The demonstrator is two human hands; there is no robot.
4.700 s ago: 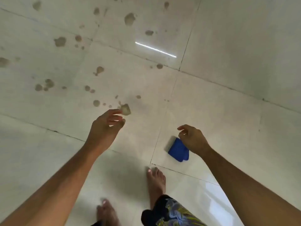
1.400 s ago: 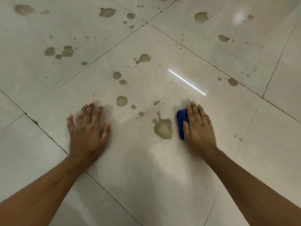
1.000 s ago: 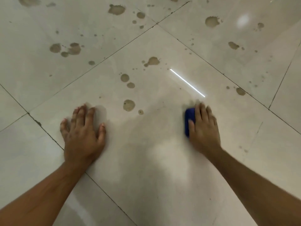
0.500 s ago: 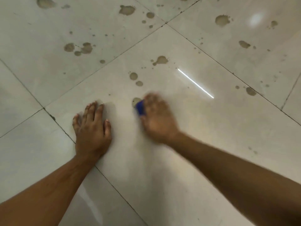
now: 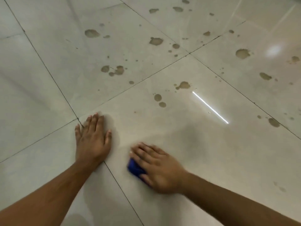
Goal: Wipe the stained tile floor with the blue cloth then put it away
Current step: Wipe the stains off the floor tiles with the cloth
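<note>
1. Stains nearest me are gone: the patch of tile floor [image 5: 187, 144] around my right hand [image 5: 160, 170] now reads clean, where a large blotch and several spots sat 1.4 s ago.
2. My right hand has swept from 2 o'clock back toward 5 o'clock, blurred, its fingers [image 5: 143, 150] flat and close together, pressing the blue cloth [image 5: 134, 168] to the floor.
3. My left hand [image 5: 92, 139] stays braced at 9 o'clock, fingers spread, holding nothing.
4. I judge wiping only begun: brown stains [image 5: 156, 41] from 11 to 2 o'clock remain untouched.
</note>
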